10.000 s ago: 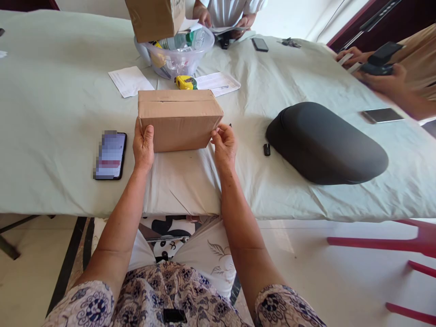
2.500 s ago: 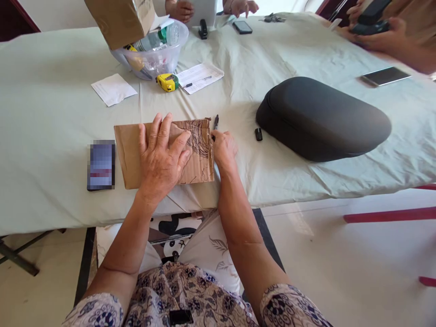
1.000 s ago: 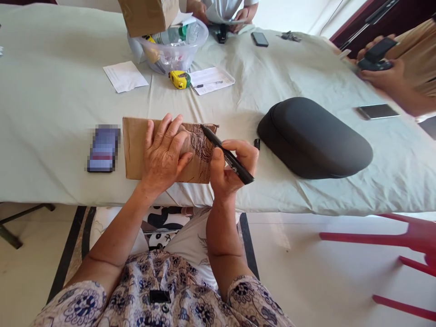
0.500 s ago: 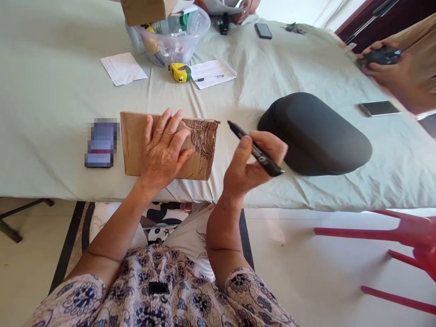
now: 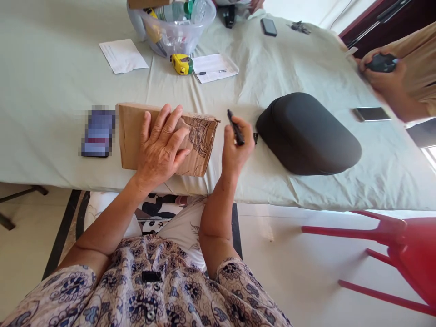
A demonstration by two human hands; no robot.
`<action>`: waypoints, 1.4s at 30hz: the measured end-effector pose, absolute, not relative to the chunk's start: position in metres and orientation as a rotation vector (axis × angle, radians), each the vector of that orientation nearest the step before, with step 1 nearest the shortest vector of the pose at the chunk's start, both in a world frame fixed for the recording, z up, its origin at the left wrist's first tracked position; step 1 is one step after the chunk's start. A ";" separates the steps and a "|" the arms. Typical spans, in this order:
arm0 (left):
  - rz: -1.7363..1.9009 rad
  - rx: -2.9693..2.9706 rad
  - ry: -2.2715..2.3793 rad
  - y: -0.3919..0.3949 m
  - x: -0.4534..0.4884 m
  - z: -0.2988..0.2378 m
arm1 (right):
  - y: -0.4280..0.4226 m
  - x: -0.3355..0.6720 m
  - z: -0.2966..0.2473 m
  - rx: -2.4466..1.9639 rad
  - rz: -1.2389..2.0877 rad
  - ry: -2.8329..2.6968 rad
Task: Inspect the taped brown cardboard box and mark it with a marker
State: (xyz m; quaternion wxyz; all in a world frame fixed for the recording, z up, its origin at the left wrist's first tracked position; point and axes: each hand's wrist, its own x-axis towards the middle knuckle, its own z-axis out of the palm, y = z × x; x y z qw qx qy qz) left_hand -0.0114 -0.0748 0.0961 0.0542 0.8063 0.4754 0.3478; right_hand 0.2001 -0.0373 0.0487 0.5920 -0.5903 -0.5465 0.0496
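Note:
My left hand (image 5: 163, 145) lies with spread fingers on a brown cardboard box (image 5: 131, 136), resting on its top. Dark scribbled lines cover the right part of that face. Just off the box's right edge, my right hand (image 5: 237, 147) grips a black marker (image 5: 237, 129), its dark tip pointing up and away from me; the tip is clear of the cardboard. A small black piece (image 5: 255, 138), perhaps the marker's cap, shows beside my right hand.
A dark rounded case (image 5: 309, 134) stands to the right. A phone (image 5: 98, 134) lies left of the box. Beyond are a tape measure (image 5: 182, 64), papers (image 5: 123, 56) and a plastic basket (image 5: 177, 38) of bottles. Another person's hands (image 5: 391, 77) hold a dark object. A red stool (image 5: 408, 245) stands below right.
My right hand has moved left toward the box, and the marker has turned to a steeper angle. My left hand stays on the box. The whole view has shifted slightly.

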 end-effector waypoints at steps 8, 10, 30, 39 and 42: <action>1.018 2.470 1.444 -0.074 -0.012 0.097 | -0.034 0.202 0.021 -1.933 0.311 -1.634; 1.014 2.476 1.446 -0.072 -0.013 0.098 | -0.038 0.201 0.021 -2.023 0.340 -1.691; 1.158 2.530 1.484 -0.091 -0.031 0.094 | -0.059 0.176 0.059 -1.177 0.453 -1.751; 1.119 1.527 2.592 -0.086 -0.158 0.072 | -0.056 0.177 0.060 -1.158 0.509 -1.722; 0.668 1.504 2.697 -0.067 -0.176 0.059 | -0.056 0.178 0.058 -1.107 0.532 -1.710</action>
